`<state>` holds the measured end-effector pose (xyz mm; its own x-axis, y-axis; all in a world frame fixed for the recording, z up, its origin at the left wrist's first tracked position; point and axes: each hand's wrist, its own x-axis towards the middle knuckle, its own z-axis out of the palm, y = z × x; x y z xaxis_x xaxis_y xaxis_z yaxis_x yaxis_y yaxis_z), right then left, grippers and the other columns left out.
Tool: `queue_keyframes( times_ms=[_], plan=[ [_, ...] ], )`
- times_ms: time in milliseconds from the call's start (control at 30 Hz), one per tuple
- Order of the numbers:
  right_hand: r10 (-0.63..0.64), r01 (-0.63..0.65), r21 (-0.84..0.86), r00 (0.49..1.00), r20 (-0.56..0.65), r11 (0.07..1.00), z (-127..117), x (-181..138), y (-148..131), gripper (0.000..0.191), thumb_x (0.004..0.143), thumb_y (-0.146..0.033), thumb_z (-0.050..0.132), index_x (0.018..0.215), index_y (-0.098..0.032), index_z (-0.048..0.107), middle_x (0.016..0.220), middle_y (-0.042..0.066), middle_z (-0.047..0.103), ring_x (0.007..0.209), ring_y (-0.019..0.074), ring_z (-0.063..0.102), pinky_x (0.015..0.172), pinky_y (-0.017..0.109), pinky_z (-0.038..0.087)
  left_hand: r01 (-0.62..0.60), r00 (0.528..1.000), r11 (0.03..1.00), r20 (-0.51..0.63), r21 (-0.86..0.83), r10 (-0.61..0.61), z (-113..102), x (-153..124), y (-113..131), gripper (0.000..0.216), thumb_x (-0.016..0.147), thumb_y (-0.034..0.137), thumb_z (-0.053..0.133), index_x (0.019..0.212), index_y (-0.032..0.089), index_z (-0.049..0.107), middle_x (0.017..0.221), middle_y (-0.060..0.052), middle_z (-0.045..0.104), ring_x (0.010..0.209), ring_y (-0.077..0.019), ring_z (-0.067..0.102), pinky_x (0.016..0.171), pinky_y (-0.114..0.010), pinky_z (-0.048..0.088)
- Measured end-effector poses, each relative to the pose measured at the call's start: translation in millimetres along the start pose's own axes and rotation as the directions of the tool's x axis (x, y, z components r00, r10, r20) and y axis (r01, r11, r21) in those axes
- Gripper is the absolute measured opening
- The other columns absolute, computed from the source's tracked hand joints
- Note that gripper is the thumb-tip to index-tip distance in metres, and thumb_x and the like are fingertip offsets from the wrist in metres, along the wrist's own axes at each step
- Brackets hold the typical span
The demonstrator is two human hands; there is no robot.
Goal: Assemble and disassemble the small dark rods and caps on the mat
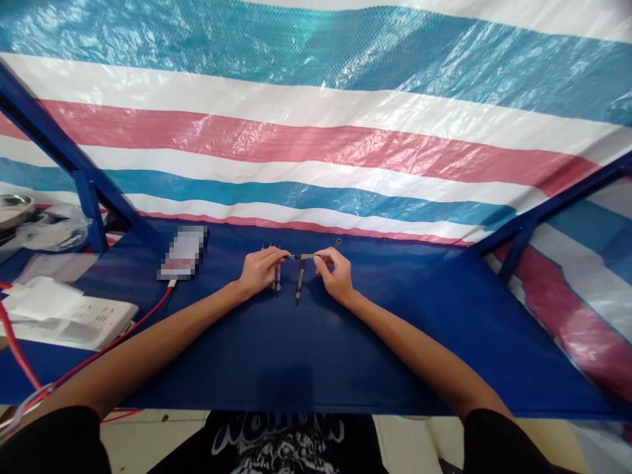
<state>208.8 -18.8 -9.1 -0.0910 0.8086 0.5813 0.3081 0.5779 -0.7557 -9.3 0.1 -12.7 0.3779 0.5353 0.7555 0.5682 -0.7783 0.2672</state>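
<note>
A slim grey-and-dark pen (302,256) is held level between both hands above the blue table. My left hand (259,270) pinches its left end, and the fingers of my right hand (336,273) close on its right end. Just below it, one more pen (299,283) lies on the table, pointing toward me. Several similar pens (277,280) lie side by side at my left hand, partly covered by it. Beyond my right fingers shows the round end of a small grey tube-like piece (338,243); the rest is hidden.
On the left of the blue table (316,355) lies a blurred-out phone (182,253) with a red cable (148,321). A white power strip (99,321) and clear plastic bags (55,227) sit farther left. Blue metal bars (91,210) and striped sheeting (316,145) close off the back.
</note>
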Motion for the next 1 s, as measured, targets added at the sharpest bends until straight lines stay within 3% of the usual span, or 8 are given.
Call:
queue_keyframes(
  times_ms=[433, 767, 1000],
  plan=[
    [0.007, -0.006, -0.02, 1.0, 0.003, 1.0, -0.2, 0.5, 1.4, 0.024, 0.09, -0.037, 0.052, 0.075, -0.019, 0.055, 0.066, 0.0, 0.052, 0.059, 0.0121, 0.05, 0.057, 0.026, 0.045, -0.032, 0.999, 0.999, 0.005, 0.003, 0.032, -0.6, -1.4, -2.2, 0.028, 0.088, 0.011, 0.043, 0.096, 0.015, 0.069, 0.083, -0.005, 0.071, 0.072, -0.0117, 0.065, 0.068, -0.022, 0.052],
    [-0.045, 0.049, -0.038, 0.993, 0.109, 0.998, -0.5, 3.4, 0.1, 0.019, 0.089, -0.036, 0.054, 0.091, -0.019, 0.061, 0.077, 0.003, 0.057, 0.06, 0.0121, 0.052, 0.059, 0.026, 0.047, -0.063, 0.998, 0.997, -0.029, 0.037, 0.064, 0.4, 1.0, -0.4, 0.022, 0.091, 0.015, 0.048, 0.096, 0.016, 0.069, 0.088, -0.006, 0.072, 0.08, -0.0135, 0.067, 0.074, -0.024, 0.053],
    [-0.111, 0.118, -0.052, 0.987, 0.117, 0.992, 0.0, 4.4, -2.2, 0.016, 0.089, -0.032, 0.055, 0.094, -0.018, 0.063, 0.077, 0.003, 0.057, 0.06, 0.0116, 0.051, 0.06, 0.026, 0.046, -0.093, 0.995, 0.994, -0.024, 0.051, 0.094, 0.7, 1.4, 0.0, 0.023, 0.093, 0.017, 0.047, 0.098, 0.016, 0.069, 0.089, -0.006, 0.071, 0.08, -0.0125, 0.066, 0.073, -0.023, 0.053]
  ],
)
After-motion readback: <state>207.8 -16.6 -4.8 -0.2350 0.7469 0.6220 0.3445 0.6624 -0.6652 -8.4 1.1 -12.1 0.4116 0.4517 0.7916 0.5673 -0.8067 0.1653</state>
